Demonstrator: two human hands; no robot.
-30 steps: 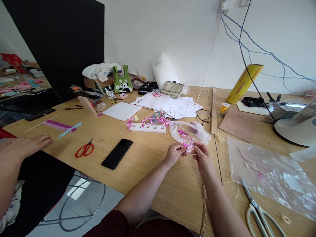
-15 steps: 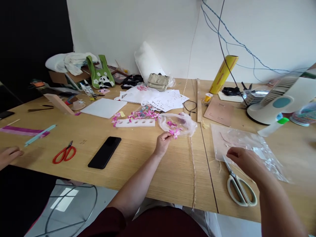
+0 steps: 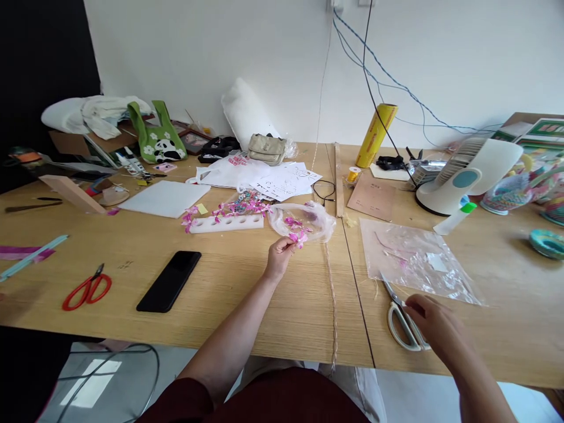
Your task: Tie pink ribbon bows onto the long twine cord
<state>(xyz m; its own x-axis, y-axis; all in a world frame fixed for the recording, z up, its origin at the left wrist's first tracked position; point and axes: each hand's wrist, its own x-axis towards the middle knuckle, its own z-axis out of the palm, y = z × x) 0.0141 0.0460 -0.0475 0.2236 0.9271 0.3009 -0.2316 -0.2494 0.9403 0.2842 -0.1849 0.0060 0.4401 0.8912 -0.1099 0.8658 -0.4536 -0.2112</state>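
Between the fingertips of my left hand (image 3: 280, 258) is a small pink artificial flower (image 3: 299, 238), held up at the near edge of a clear plastic bag (image 3: 325, 226) with more pink petals inside. My right hand (image 3: 436, 329) is over the handles of the white-handled scissors (image 3: 399, 326), its fingers curled together. Whether it grips anything is hidden. The scissors lie on the table, blades pointing away. Left of the bag, a white foam strip with holes (image 3: 229, 223) has pink flowers (image 3: 247, 207) and small beads behind it. A braided cord (image 3: 333, 311) runs down the table between my hands.
A black phone (image 3: 170, 281) and red-handled scissors (image 3: 88, 291) lie to the left. A flat clear plastic bag (image 3: 414, 258) lies beyond the white-handled scissors. Farther right stand a white fan (image 3: 467, 176) and a green-capped bottle (image 3: 453, 220). Papers (image 3: 286, 181) lie at the back.
My right hand has left the flower and moved right, then down over the white-handled scissors. My left hand keeps the flower. The view has turned right; the neighbour's hand has left it.
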